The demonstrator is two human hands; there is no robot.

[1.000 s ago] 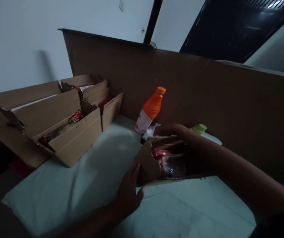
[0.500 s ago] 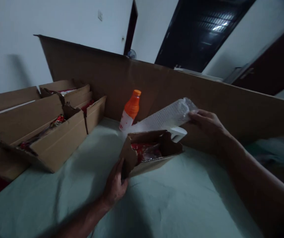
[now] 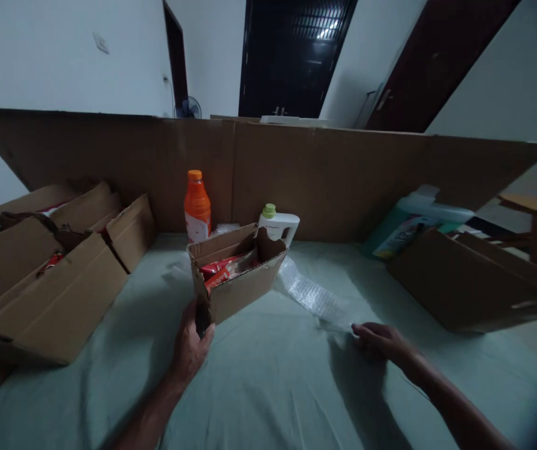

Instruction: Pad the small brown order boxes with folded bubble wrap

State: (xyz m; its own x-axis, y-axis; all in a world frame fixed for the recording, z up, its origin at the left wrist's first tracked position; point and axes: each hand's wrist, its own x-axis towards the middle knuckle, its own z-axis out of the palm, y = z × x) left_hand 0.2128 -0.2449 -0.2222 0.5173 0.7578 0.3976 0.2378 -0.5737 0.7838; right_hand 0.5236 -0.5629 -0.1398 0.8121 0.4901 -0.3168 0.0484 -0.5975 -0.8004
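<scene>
A small, torn brown cardboard box (image 3: 237,289) is set on a pale green sheet (image 3: 268,381), roughly at the middle of the view, and is held at its near left corner by the left hand (image 3: 190,344). The fingers are closed around the torn corner flap and the thumb is laid against the box's front. Red snack packets (image 3: 221,267) are seen lying inside the box. A strip of clear bubble wrap (image 3: 312,295) is spread flat on the sheet, running from the right side of the box toward the right hand (image 3: 378,340). That hand is rested low on the sheet with its fingers loosely curled and its fingertips (image 3: 357,329) touching the near end of the strip; whether the strip is pinched or merely pressed cannot be told. Just behind the box, an orange plastic bottle with an orange cap (image 3: 197,206) and a white jug with a green cap (image 3: 277,224) are stood upright against a long upright wall of brown cardboard (image 3: 343,175). To the left, larger open cardboard boxes (image 3: 52,281) are placed, with more red packets partly visible in them. To the right, a flattened brown cardboard box (image 3: 465,281) is laid, and a teal and white package (image 3: 411,225) is propped behind it.
</scene>
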